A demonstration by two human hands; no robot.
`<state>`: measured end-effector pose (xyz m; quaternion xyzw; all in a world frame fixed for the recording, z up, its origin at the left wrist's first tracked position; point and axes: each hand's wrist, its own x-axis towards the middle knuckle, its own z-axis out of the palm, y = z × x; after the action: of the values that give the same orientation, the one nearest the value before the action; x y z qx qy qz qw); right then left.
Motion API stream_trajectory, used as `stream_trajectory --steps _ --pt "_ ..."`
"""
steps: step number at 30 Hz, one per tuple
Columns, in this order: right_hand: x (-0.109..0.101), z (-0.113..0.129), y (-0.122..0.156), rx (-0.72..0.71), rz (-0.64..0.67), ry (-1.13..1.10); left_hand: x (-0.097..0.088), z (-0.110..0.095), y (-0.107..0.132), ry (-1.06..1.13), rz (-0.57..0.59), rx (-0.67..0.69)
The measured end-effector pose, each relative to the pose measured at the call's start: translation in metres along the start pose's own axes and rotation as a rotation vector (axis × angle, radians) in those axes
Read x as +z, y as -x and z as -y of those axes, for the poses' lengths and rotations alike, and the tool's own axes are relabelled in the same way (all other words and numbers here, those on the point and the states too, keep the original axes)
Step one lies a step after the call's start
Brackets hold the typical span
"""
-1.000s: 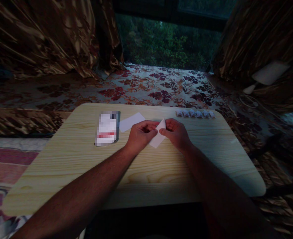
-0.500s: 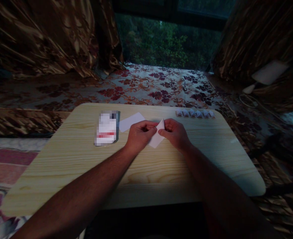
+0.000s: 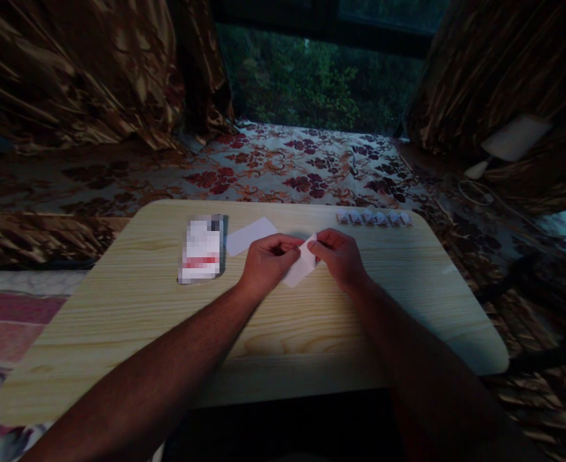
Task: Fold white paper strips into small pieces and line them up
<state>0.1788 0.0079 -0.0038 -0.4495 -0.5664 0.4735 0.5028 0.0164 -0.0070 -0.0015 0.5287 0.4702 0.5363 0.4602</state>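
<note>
A small piece of white paper is held between my two hands above the middle of the table. My left hand pinches its left edge with thumb and fingers. On its upper right corner, the thumb and fingers of my right hand are closed, and the paper looks folded there. Some of the fingers behind the paper are hidden. A flat white sheet of paper lies on the table just beyond my left hand.
The wood-grain table has rounded corners. A blurred white package with a red band lies at the left. Several small folded paper pieces stand in a row at the far right. Beyond are a floral cloth and a lamp.
The paper's pointed upper tip has come down, with my right thumb now nearer the top edge. Both hands still grip it. The view has shifted slightly.
</note>
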Motion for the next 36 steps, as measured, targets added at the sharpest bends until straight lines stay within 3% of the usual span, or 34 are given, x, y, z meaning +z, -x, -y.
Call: stream_trajectory --steps 30,36 --pt "0.0003 0.003 0.0013 0.019 0.021 -0.037 0.0006 -0.0018 0.001 0.0 -0.02 0.027" --pt "0.001 0.0035 -0.0004 0.008 -0.041 -0.047 0.0012 -0.0027 0.0011 -0.003 -0.024 0.017"
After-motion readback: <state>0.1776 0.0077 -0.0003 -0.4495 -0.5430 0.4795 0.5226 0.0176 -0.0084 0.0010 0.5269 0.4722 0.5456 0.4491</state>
